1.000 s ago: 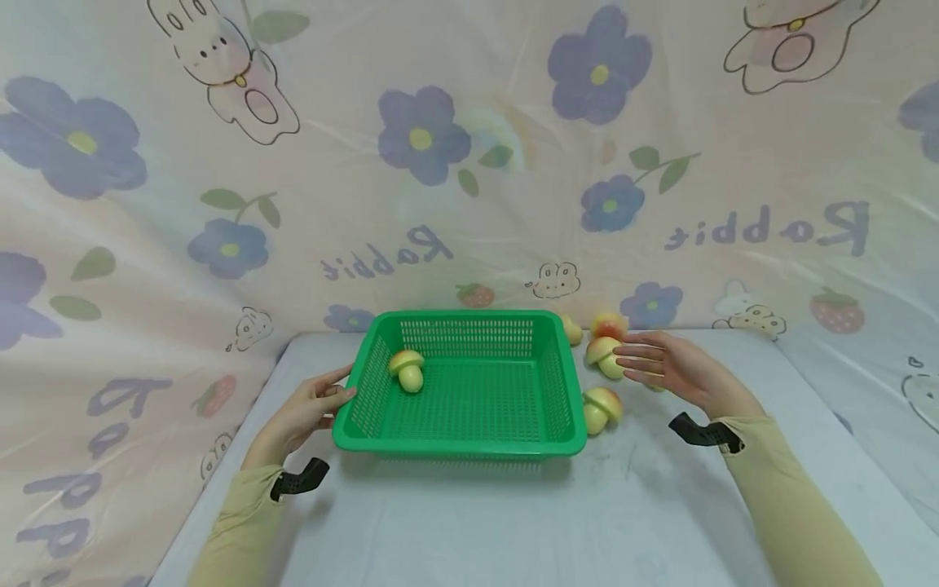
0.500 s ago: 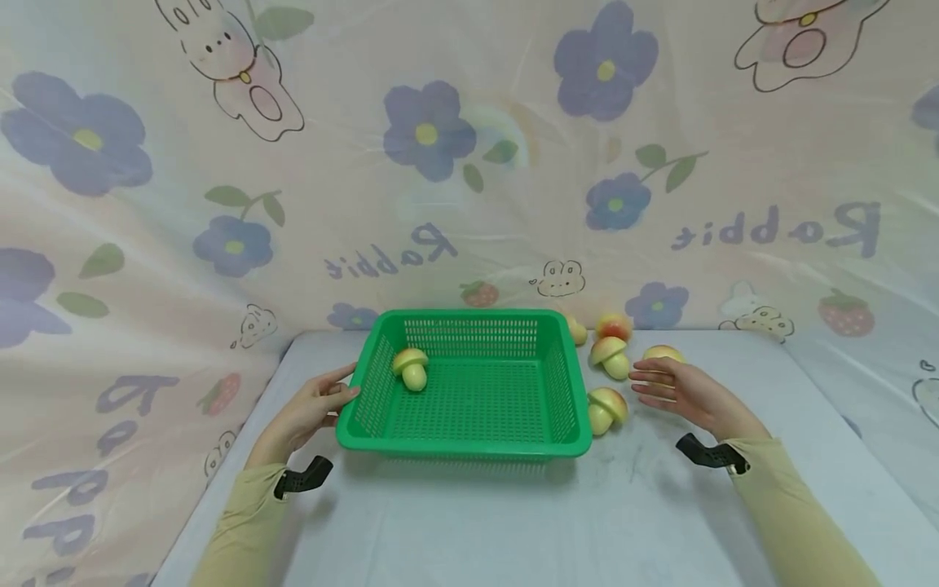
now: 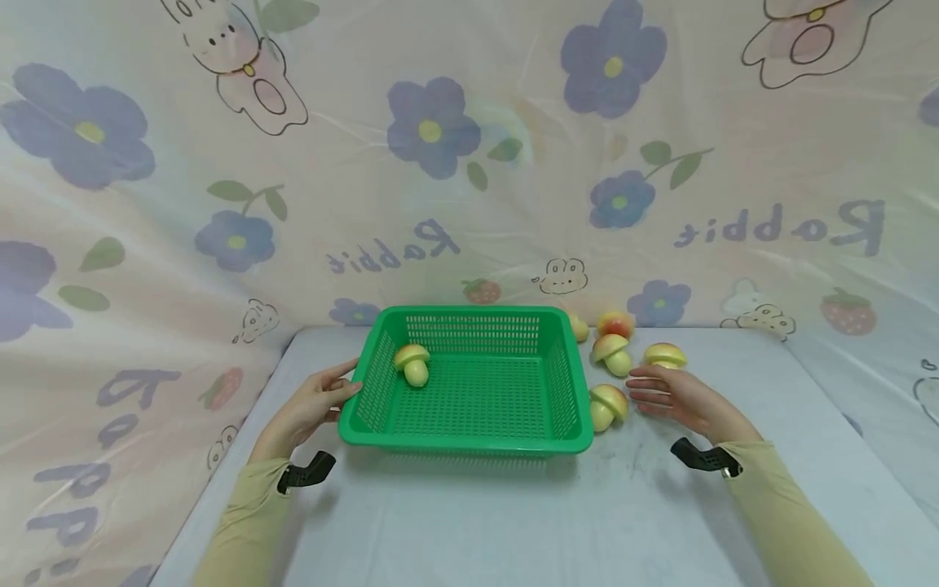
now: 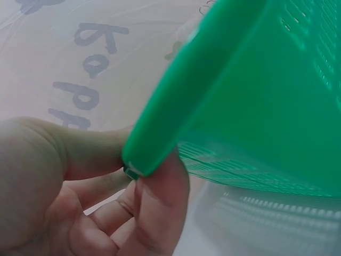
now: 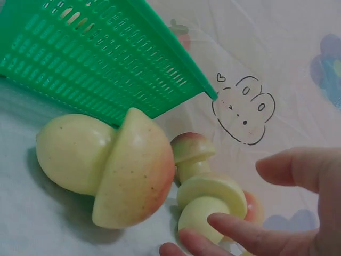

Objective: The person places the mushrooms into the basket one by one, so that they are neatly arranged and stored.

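A green plastic basket (image 3: 469, 446) with perforated walls stands on the table. My left hand (image 3: 308, 408) pinches its left rim between thumb and fingers, seen close up in the left wrist view on the rim (image 4: 176, 90). Inside the basket, near its left wall, lies one toy mushroom (image 3: 415, 373). My right hand (image 3: 685, 403) hovers right of the basket, fingers extended and holding nothing. Nearest to it are a mushroom with a yellow-red cap (image 3: 665, 355) and another by the basket's right side (image 3: 601, 414), which looms large in the right wrist view (image 5: 133, 170).
Further back lie a mushroom on its side (image 3: 612, 355), a red-topped one (image 3: 616, 324) and a partly hidden one (image 3: 579, 328) behind the basket's corner. A printed cloth (image 3: 513, 204) hangs at the table's back edge. White cloth covers the table (image 3: 484, 522).
My right hand has drawn slightly right and lower, away from the mushrooms at the back, so the yellow-red cap behind it shows. My left hand keeps its grip on the basket rim.
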